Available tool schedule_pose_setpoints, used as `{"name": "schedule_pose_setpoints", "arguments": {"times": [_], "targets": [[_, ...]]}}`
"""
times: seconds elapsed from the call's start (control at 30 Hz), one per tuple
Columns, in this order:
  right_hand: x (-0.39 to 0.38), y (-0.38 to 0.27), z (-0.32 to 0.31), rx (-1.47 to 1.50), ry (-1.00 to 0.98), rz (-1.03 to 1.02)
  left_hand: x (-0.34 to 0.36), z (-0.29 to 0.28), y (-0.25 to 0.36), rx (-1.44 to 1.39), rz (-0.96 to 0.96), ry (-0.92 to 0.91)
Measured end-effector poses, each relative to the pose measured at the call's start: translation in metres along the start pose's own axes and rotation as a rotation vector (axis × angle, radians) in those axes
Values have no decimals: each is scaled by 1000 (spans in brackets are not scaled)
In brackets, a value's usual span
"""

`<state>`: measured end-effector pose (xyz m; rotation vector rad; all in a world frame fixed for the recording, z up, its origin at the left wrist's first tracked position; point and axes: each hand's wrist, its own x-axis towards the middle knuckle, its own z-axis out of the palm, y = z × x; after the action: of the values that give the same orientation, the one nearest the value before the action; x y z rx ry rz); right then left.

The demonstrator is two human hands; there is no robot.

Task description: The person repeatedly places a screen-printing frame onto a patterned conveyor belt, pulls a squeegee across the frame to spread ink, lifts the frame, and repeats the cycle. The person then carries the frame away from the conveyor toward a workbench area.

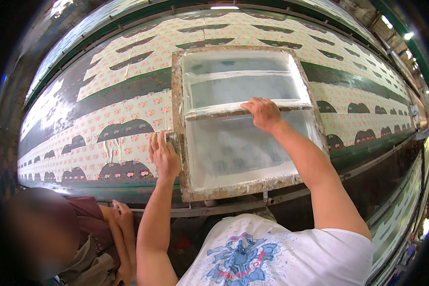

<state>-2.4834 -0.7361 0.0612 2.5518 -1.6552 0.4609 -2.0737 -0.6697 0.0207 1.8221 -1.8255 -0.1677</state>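
A screen-printing frame (178, 90) with a worn wooden border lies flat on the long printing table in front of me. Across the middle of its mesh runs a squeegee (214, 113), a long bar smeared with white paste. My right hand (264, 115) is closed over the top of this bar, right of its middle. White paste streaks the mesh (233, 143) and gathers along the frame's inner edges. My left hand (166, 156) rests by the frame's left side, fingers stretched out over the floral fabric (133, 107), beside a small dark bracket (173, 142) on the frame.
Cream floral fabric pieces with scalloped dark gaps line the table (143, 83) on both sides of the frame. A metal rail (291, 193) follows the near edge. Close at my left a person in a maroon shirt (88, 217) has arms folded. Another table (400, 209) stands at right.
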Motion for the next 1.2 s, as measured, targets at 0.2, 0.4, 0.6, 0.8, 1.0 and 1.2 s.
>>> {"name": "schedule_pose_setpoints", "arguments": {"times": [0.2, 0.4, 0.6, 0.8, 1.0, 1.2], "targets": [[74, 58, 20, -10, -9, 7, 3, 3, 6, 8, -44, 17], [120, 93, 27, -65, -2, 43, 11, 5, 10, 8, -46, 24], [81, 79, 36, -36, 31, 26, 5, 3, 19, 65, -123, -5], [99, 97, 7, 40, -48, 7, 0, -3, 33, 161, -143, 22], [146, 137, 13, 56, -76, 96, 9, -2, 43, 172, -137, -5], [163, 155, 8, 0, -165, 26, 21, 8, 42, 146, -132, -23]]}}
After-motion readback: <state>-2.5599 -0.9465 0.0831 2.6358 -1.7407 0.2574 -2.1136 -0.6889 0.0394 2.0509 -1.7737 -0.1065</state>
